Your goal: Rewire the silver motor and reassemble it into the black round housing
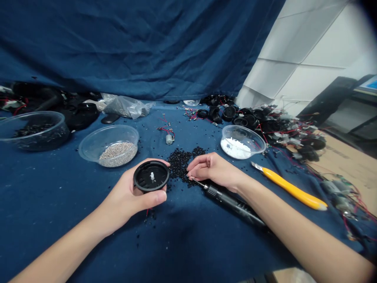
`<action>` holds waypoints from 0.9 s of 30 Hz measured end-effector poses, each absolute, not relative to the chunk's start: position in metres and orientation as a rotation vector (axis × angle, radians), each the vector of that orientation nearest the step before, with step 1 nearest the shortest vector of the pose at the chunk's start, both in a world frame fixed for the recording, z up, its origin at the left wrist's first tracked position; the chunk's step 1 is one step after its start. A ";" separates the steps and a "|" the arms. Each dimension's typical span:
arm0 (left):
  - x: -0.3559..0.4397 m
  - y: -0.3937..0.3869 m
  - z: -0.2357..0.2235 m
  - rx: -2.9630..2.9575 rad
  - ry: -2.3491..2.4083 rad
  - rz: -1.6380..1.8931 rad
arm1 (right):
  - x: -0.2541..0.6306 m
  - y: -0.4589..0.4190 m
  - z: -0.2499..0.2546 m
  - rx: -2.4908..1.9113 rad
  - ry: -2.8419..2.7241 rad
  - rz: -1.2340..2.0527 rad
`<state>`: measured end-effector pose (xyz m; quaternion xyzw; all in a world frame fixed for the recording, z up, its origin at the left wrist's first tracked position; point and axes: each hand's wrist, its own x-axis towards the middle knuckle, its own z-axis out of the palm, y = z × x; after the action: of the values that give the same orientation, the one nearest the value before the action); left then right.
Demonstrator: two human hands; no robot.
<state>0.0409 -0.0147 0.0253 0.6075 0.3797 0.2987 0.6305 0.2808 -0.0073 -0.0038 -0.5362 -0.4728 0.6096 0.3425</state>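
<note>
My left hand (129,194) is closed round a round black plastic housing (151,176) with a white shaft stub at its centre, held just above the blue cloth. My right hand (212,169) rests beside a heap of tiny black screws (180,161), fingers curled together with their tips pinching at the heap's edge; what they grip is too small to see. A black electric screwdriver (232,202) lies under that hand and wrist, its tip pointing toward the heap.
A clear bowl of silver screws (109,146) and a bowl of dark parts (32,129) stand left. A bowl of white pieces (242,142) and a yellow utility knife (290,189) lie right. A small motor (169,138) and piled wired black housings (265,122) sit behind.
</note>
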 end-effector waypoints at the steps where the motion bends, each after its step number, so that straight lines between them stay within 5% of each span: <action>1: 0.041 -0.015 0.025 1.393 0.868 0.684 | 0.281 -0.007 -0.005 -1.388 -1.254 1.571; 27: 0.037 -0.009 0.017 1.456 0.806 0.738 | 0.280 -0.010 -0.007 -1.366 -1.507 1.469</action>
<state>0.0370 -0.0091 0.0171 0.6315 0.3496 0.3200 0.6137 0.2805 -0.0105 -0.0069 -0.5174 -0.5710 0.5563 0.3111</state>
